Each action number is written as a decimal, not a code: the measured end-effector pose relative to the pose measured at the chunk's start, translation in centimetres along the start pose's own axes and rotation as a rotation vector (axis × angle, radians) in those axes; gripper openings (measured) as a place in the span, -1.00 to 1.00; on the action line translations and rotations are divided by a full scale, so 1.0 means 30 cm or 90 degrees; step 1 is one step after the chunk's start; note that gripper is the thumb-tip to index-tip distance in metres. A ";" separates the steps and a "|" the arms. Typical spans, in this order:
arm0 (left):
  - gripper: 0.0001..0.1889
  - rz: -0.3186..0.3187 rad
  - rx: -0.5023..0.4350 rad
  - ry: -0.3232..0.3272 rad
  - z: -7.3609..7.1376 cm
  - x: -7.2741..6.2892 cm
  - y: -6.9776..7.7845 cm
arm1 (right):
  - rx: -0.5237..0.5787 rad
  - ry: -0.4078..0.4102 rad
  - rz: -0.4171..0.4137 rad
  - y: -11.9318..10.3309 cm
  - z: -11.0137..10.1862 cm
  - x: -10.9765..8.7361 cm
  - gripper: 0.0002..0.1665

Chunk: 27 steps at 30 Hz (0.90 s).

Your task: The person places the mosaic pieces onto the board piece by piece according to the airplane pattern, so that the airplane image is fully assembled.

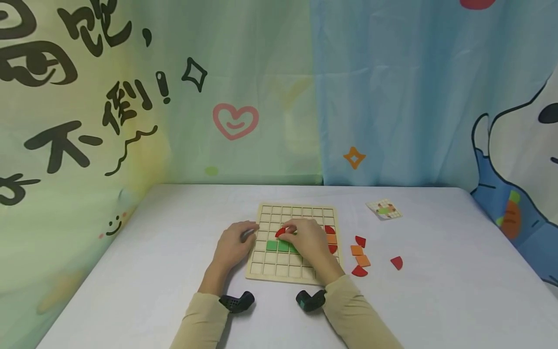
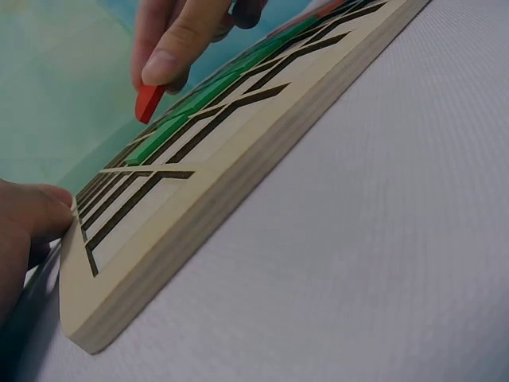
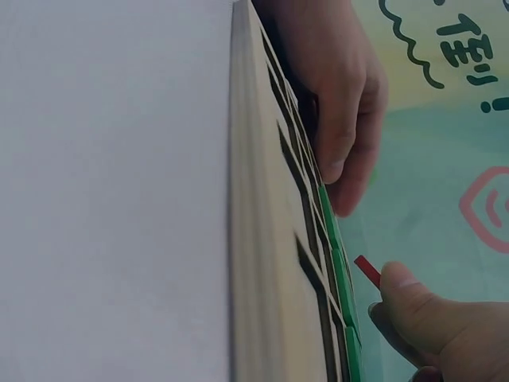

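Observation:
Toward the middle of the table lies a square wooden grid board (image 1: 283, 271). My right hand (image 1: 308, 240) is over it, pinching a red fan-shaped piece (image 1: 280, 232) between thumb and fingertips. In the left wrist view this red piece (image 2: 148, 103) is tilted just above the board. Beneath it, a row of green square tiles (image 1: 271, 245) sits in the grid, partly covered by the right hand. My left hand (image 1: 235, 244) rests at the board's left edge, thumb (image 2: 56, 208) against the rim. On the board's right side, an orange tile (image 1: 332, 239) lies between two red fan pieces (image 1: 330, 229).
Right of the board are loose orange squares (image 1: 363, 261) and red fan pieces (image 1: 359, 271), with another red fan (image 1: 396, 262) farther out. A small pattern card (image 1: 384, 209) lies at the back right. Printed curtains (image 1: 244, 160) hang behind the white table (image 1: 457, 300).

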State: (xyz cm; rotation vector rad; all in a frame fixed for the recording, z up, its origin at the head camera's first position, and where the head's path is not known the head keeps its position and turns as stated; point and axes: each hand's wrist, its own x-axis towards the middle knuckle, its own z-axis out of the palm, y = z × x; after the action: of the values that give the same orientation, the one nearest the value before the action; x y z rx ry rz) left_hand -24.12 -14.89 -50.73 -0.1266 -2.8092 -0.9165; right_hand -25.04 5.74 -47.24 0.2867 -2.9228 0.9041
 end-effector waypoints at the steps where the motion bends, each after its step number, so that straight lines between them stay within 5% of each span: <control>1: -0.68 -0.002 0.001 -0.001 0.000 0.002 0.001 | -0.002 -0.001 -0.004 -0.002 0.001 0.001 -0.61; 27: -0.71 -0.002 0.004 0.005 0.003 0.001 0.000 | -0.010 0.015 -0.056 -0.020 0.049 0.001 -0.65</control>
State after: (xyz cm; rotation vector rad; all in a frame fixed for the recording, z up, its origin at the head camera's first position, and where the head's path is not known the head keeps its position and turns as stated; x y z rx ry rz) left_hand -24.16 -14.82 -50.79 -0.1166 -2.8058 -0.9060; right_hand -24.96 4.42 -48.13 0.3967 -2.8696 0.8653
